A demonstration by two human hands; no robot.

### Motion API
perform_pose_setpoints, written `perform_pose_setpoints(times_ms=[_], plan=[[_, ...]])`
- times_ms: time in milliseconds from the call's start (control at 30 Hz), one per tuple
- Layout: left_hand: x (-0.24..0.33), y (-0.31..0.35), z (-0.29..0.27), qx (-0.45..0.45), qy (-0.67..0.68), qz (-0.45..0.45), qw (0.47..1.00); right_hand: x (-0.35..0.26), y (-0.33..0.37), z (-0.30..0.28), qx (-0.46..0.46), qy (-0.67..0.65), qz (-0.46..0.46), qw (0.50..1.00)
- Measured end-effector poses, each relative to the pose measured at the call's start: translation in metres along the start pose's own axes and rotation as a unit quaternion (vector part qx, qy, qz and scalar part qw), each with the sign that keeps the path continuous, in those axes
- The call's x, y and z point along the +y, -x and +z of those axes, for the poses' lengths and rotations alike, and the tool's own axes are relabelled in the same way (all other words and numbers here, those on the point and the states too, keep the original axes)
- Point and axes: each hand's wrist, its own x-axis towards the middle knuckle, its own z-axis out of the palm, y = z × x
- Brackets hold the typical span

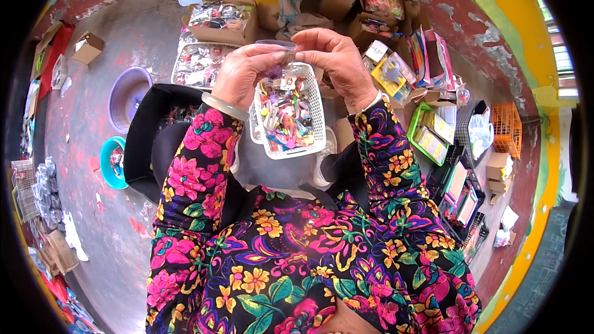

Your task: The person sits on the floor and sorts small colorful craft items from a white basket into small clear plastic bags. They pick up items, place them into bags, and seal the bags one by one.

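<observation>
Both hands are raised over a white plastic basket point(320, 125) heaped with small colourful trinkets point(288, 114). Between them is a small clear plastic bag point(276, 44), its upper edge showing above the fingers. My left hand point(242, 75) pinches the bag from its left side; a pale bangle point(224, 106) circles that wrist. My right hand point(344, 69) holds the bag's right side between thumb and forefinger, the other fingers curled above. Something purple point(273, 72) shows just below the fingertips; I cannot make out whether it is inside the bag.
Ahead stand a cardboard box point(244, 32) and a white tray point(197, 69), both with packed small items. On the left are a black bin point(143, 142), a purple basin point(117, 102) and a turquoise basin point(109, 170). To the right sit a green basket point(413, 125) and an orange crate point(508, 128).
</observation>
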Motion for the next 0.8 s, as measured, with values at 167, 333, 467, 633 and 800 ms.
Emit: perform_pose_setpoints(times_ms=[167,333,467,633,800], plan=[[0.002,0.002,0.006,-0.006,0.046,0.000,0.999,0.000,0.002,0.004,-0.009,-0.003,-0.015,1.000],[-0.007,-0.002,0.002,-0.006,-0.018,0.044,0.999,0.007,0.002,0.006,0.022,-0.015,-0.019,0.999],[-0.011,-0.005,0.000,-0.016,-0.032,0.037,0.999,0.007,0.003,0.011,0.045,-0.019,-0.012,0.999],[-0.008,-0.003,0.005,-0.016,-0.014,-0.002,1.000,0.004,0.002,0.010,0.053,-0.066,0.007,0.996],[-0.006,0.000,0.003,-0.028,-0.028,-0.011,0.999,0.003,0.002,0.005,0.013,-0.062,0.007,0.998]])
